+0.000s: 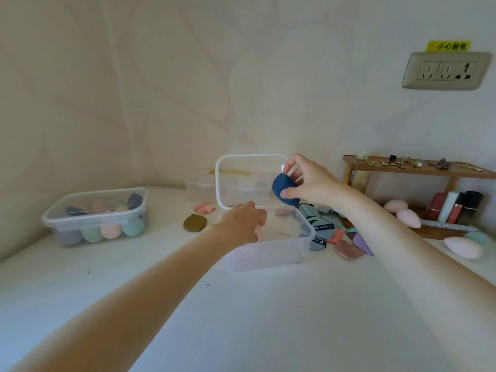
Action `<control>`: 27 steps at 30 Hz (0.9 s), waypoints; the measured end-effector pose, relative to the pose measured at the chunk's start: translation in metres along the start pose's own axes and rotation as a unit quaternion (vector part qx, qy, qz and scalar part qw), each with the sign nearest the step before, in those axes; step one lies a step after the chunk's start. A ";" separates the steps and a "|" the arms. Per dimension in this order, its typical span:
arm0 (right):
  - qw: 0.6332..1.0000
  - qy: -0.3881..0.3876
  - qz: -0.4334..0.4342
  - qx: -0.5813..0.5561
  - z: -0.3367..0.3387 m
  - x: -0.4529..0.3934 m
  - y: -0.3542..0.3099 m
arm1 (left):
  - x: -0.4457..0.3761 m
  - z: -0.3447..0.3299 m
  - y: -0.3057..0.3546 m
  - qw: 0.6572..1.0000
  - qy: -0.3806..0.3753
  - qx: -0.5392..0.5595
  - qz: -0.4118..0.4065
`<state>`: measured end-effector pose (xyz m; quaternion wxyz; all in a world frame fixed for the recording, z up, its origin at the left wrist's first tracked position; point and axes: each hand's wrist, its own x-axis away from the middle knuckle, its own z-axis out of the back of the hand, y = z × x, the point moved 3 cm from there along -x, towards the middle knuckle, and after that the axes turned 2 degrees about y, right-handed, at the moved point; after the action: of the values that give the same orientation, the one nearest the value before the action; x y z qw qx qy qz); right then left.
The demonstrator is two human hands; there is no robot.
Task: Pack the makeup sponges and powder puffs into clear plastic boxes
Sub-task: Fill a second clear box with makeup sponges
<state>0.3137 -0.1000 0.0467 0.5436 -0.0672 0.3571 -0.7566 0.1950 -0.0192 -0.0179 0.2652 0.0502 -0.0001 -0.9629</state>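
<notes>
A clear plastic box (284, 251) stands on the white table in the middle, its lid (222, 183) tipped upright behind it. My left hand (243, 224) rests on the box's near left rim, fingers curled over it. My right hand (308, 181) holds a dark blue makeup sponge (281, 190) above the box's far right corner. A pile of flat powder puffs (330, 232) in teal, coral, purple and pink lies right of the box. Pink sponges (463, 247) lie further right. At the left, a closed clear box (94, 210) is filled with several pastel sponges.
An olive puff (195, 223) and a red-marbled puff (204, 207) lie left of the open box. Small clear containers (200, 185) stand by the wall. A wooden shelf (418, 169) with lipsticks and two pink sponges stands at the right. A wall socket (445, 71) is above it.
</notes>
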 end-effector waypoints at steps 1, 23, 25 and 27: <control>0.999 -0.038 -0.008 0.006 -0.007 0.003 0.001 | 0.000 -0.001 0.000 1.000 -0.004 -0.003 0.000; 0.969 -0.083 -0.047 0.227 -0.069 0.007 0.006 | 0.005 0.000 -0.008 0.998 0.014 0.066 -0.019; 0.972 -0.053 -0.052 0.222 -0.072 0.009 0.012 | 0.004 -0.001 -0.009 0.997 0.015 0.077 -0.025; 0.972 -0.029 -0.053 0.228 -0.072 0.011 0.013 | 0.002 -0.002 -0.010 0.996 0.015 0.085 -0.036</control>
<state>0.2839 -0.0774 -0.0172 0.5137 0.0176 0.1550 -0.8437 0.1878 -0.0114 -0.0206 0.2252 0.0874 -0.0757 -0.9674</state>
